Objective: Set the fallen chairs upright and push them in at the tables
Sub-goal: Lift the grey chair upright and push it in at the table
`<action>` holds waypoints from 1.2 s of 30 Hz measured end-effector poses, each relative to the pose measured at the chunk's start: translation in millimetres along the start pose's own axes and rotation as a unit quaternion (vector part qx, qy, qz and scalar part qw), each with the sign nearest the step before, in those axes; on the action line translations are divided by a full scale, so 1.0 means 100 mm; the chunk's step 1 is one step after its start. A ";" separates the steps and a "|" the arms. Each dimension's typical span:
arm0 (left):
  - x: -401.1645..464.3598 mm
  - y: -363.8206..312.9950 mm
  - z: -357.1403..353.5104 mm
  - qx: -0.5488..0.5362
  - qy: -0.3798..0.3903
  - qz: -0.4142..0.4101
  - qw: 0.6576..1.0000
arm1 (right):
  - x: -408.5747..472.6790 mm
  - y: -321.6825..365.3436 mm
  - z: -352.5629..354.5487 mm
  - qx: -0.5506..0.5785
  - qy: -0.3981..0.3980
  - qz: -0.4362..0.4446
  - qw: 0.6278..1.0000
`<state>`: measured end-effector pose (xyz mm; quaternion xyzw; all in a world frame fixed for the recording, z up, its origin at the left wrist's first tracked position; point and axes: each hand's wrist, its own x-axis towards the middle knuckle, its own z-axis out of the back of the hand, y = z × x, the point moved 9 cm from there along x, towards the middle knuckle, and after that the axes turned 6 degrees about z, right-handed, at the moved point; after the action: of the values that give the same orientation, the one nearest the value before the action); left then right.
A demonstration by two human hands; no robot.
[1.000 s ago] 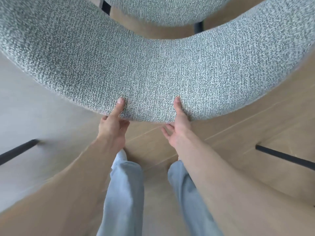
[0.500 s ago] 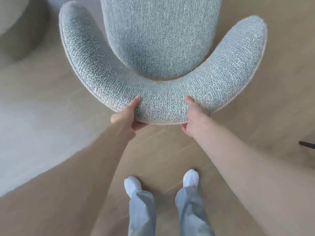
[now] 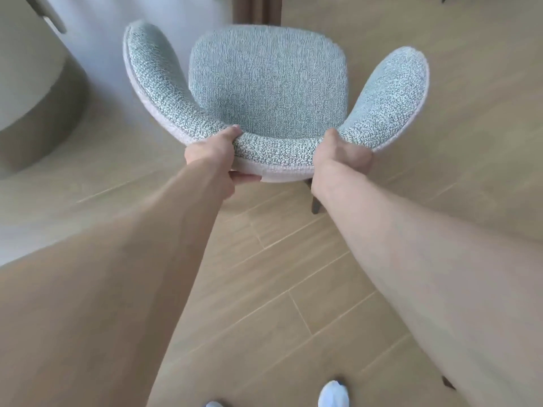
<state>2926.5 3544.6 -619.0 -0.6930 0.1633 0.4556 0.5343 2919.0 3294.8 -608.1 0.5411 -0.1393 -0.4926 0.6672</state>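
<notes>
A grey-green upholstered chair (image 3: 267,83) is seen from above, standing upright on a floor (image 3: 279,274) of light wood-look planks laid at a slant. Its curved backrest is gripped from behind by both hands: the left hand (image 3: 211,160) is closed over the rim left of centre, thumb on top and fingers tucked beneath, and the right hand (image 3: 340,157) is closed over the rim right of centre. Both bare arms are stretched forward. One dark chair leg (image 3: 316,202) shows below the backrest, between the arms.

To the left, a pale rug (image 3: 35,160) is laid over the planks, and a rounded beige piece of furniture (image 3: 29,69) is set at its far corner; what it is cannot be told. Beyond the seat, a brown wooden upright (image 3: 255,8) is visible at the top edge. Two white-socked feet (image 3: 333,395) are planted on the planks at the bottom.
</notes>
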 end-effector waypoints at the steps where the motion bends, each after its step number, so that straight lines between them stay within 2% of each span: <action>1: 0.05 -0.12 -0.07 0.005 0.002 -0.004 1.000 | 0.07 0.10 -0.09 -0.005 -0.002 0.005 1.000; 6: 0.37 -0.68 -0.45 0.038 0.030 -0.035 0.998 | 0.38 0.54 -0.54 -0.004 -0.004 0.017 1.000; 11: 0.65 -1.07 -0.70 0.074 0.032 -0.033 0.996 | 0.58 0.78 -0.87 0.018 0.009 -0.034 0.999; 15: 0.78 -1.24 -0.80 0.068 0.024 -0.027 0.997 | 0.71 0.95 -1.04 0.013 -0.003 0.002 1.000; 20: 0.88 -1.29 -0.77 0.060 -0.026 -0.027 0.997 | 0.80 0.97 -1.09 -0.020 -0.051 -0.001 0.999; 36: 0.82 -1.29 -0.69 0.056 -0.064 0.058 0.995 | 0.69 1.01 -1.09 -0.087 -0.095 -0.058 0.990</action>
<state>3093.6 3552.5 -608.1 -0.6212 0.1937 0.5191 0.5541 3082.1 3295.6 -586.1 0.4387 -0.1266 -0.5900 0.6659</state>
